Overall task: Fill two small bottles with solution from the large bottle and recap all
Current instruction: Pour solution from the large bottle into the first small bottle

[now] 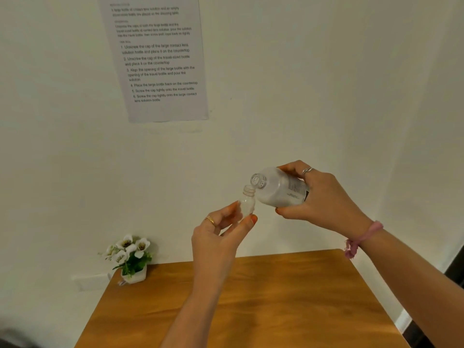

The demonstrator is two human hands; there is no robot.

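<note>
My left hand [221,229] holds a small clear bottle [247,202] upright in the air, pinched between thumb and fingers, with its cap off. My right hand [324,199] grips the large translucent bottle [278,188], tipped on its side with its open neck pointing left. The large bottle's mouth sits just above and touching the small bottle's rim. Both bottles hang well above the wooden table [251,302]. No caps and no second small bottle are in view.
A small white pot of white artificial flowers [130,257] stands at the table's back left corner. A printed instruction sheet [157,56] is stuck on the white wall behind. The table's right edge runs close to a dark floor strip.
</note>
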